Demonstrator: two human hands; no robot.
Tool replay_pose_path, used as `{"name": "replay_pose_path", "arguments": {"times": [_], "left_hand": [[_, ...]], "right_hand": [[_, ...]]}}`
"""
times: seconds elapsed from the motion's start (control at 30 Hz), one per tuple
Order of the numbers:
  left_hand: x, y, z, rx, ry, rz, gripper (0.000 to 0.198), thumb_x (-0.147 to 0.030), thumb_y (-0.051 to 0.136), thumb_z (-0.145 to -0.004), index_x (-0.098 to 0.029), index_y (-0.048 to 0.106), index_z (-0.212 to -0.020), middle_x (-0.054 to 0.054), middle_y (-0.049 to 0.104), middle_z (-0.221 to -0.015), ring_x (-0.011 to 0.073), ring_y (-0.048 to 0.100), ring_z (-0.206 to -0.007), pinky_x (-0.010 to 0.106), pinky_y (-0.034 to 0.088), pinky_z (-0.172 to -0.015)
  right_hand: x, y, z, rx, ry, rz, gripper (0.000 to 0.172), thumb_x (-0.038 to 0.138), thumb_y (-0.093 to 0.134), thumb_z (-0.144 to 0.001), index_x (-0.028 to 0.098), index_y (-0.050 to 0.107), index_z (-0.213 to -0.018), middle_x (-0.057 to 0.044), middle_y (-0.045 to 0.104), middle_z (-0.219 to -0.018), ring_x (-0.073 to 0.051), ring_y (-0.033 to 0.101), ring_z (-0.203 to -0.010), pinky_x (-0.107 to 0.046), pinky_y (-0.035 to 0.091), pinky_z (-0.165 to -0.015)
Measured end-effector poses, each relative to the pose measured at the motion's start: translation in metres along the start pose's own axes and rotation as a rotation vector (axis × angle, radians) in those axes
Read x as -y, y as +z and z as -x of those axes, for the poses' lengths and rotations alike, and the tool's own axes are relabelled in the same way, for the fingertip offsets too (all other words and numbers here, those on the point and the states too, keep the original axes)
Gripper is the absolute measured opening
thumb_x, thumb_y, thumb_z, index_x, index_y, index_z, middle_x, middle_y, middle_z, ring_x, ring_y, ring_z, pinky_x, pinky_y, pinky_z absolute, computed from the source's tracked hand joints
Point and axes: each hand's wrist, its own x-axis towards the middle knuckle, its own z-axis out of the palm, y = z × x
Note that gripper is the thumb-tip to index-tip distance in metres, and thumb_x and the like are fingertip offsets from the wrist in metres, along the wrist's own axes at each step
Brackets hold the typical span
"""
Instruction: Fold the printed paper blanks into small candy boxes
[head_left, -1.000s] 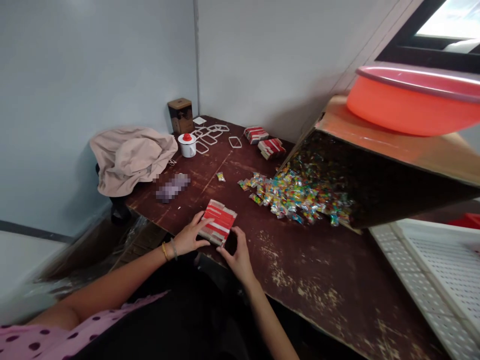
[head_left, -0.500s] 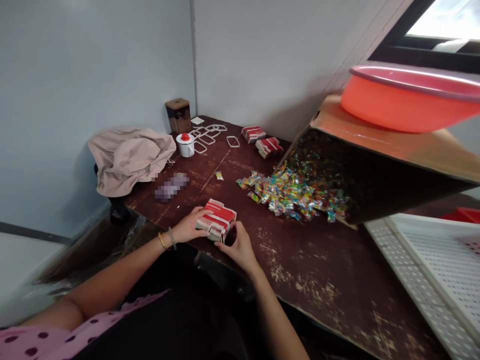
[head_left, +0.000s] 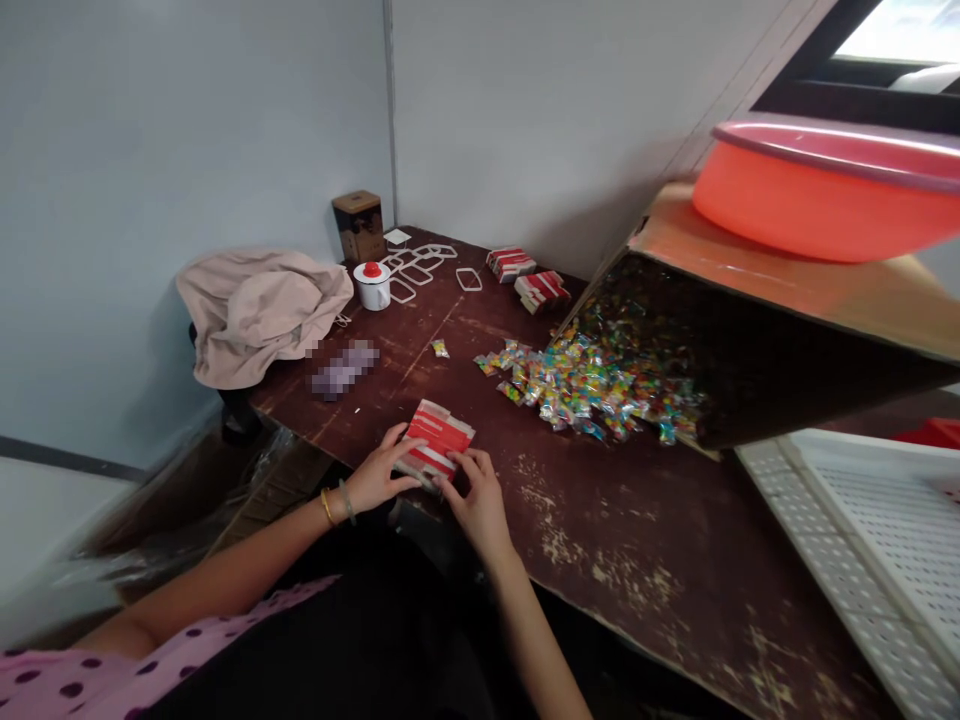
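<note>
A stack of red-and-white printed card pieces (head_left: 444, 430) rests at the table's near edge, its kind not plain to see. My left hand (head_left: 377, 476) grips it from the left, with fingertips over the top face and the thumb along the near side. At the near right corner, my right hand (head_left: 480, 502) has its thumb and fingers closed on the edge. Two similar red-and-white bundles, one by the wall (head_left: 511, 264) and one closer (head_left: 541, 291), lie at the back. Several thin white loops (head_left: 469, 280) are spread to their left.
Small wrapped candies (head_left: 577, 385) spill from a tipped cardboard box (head_left: 780, 290), which carries a red basin (head_left: 825, 200). A white perforated tray (head_left: 862, 530) is at the right. A lidded mug (head_left: 373, 287), brown tin (head_left: 358, 228) and beige cloth hat (head_left: 262, 315) stand at the left.
The fingers of my left hand have moved up over the top of the stack. My right hand has shifted slightly left, its fingers now over the right edge. The stack looks flatter.
</note>
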Motion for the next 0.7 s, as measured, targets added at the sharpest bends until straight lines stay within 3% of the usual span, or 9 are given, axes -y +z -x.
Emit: {"name": "replay_pose_path", "arguments": {"times": [0.1,0.4,0.5,0.6,0.63,0.7], "left_hand": [[-0.001,0.001,0.001,-0.028,-0.001,-0.020,0.055,-0.020,0.069,-0.080,-0.025,0.051,-0.132,0.011,0.027,-0.150,0.0295,0.030,-0.141,0.047,0.028,-0.117],[0.003,0.010,0.004,-0.173,0.004,-0.035,0.040,-0.021,0.066,-0.083,-0.027,0.057,-0.121,0.008,0.040,-0.136,0.0272,0.045,-0.131,0.046,0.036,-0.112],[0.005,0.009,0.004,-0.168,0.000,-0.016,0.062,-0.026,0.072,-0.079,-0.030,0.045,-0.135,0.008,0.040,-0.138,0.0273,0.044,-0.132,0.047,0.035,-0.113],[0.008,0.007,0.000,-0.152,-0.001,0.028,0.103,-0.027,0.080,-0.071,-0.029,0.014,-0.150,0.013,0.030,-0.149,0.0304,0.032,-0.140,0.051,0.029,-0.116],[0.009,0.007,-0.002,-0.139,0.005,0.040,0.110,-0.026,0.081,-0.069,-0.028,0.008,-0.151,0.014,0.026,-0.152,0.0311,0.027,-0.143,0.052,0.026,-0.117],[0.011,0.008,-0.006,-0.115,0.020,0.054,0.105,-0.025,0.081,-0.069,-0.027,0.014,-0.150,0.015,0.024,-0.153,0.0308,0.025,-0.143,0.051,0.024,-0.117]], "right_hand": [[0.001,0.004,0.003,-0.015,-0.013,0.053,0.034,0.028,0.066,-0.083,0.024,0.063,-0.117,-0.010,0.054,-0.114,-0.024,0.058,-0.102,-0.040,0.052,-0.090],[0.000,0.016,-0.002,-0.079,-0.086,0.121,0.016,0.030,0.061,-0.088,0.023,0.064,-0.102,-0.010,0.058,-0.102,-0.025,0.056,-0.098,-0.042,0.052,-0.086],[-0.007,0.018,0.004,-0.056,-0.050,0.069,0.030,0.030,0.063,-0.087,0.023,0.059,-0.115,-0.012,0.052,-0.119,-0.027,0.051,-0.114,-0.046,0.047,-0.097],[-0.018,0.022,0.015,-0.033,-0.007,0.001,0.065,0.030,0.069,-0.081,0.023,0.038,-0.138,-0.015,0.036,-0.139,-0.030,0.037,-0.132,-0.050,0.036,-0.109],[-0.022,0.024,0.019,-0.032,0.001,-0.012,0.072,0.029,0.069,-0.081,0.022,0.031,-0.141,-0.016,0.035,-0.141,-0.030,0.035,-0.134,-0.051,0.034,-0.110],[-0.028,0.026,0.022,-0.043,0.006,-0.028,0.068,0.027,0.066,-0.082,0.020,0.030,-0.139,-0.016,0.040,-0.136,-0.029,0.040,-0.130,-0.051,0.035,-0.109]]}}
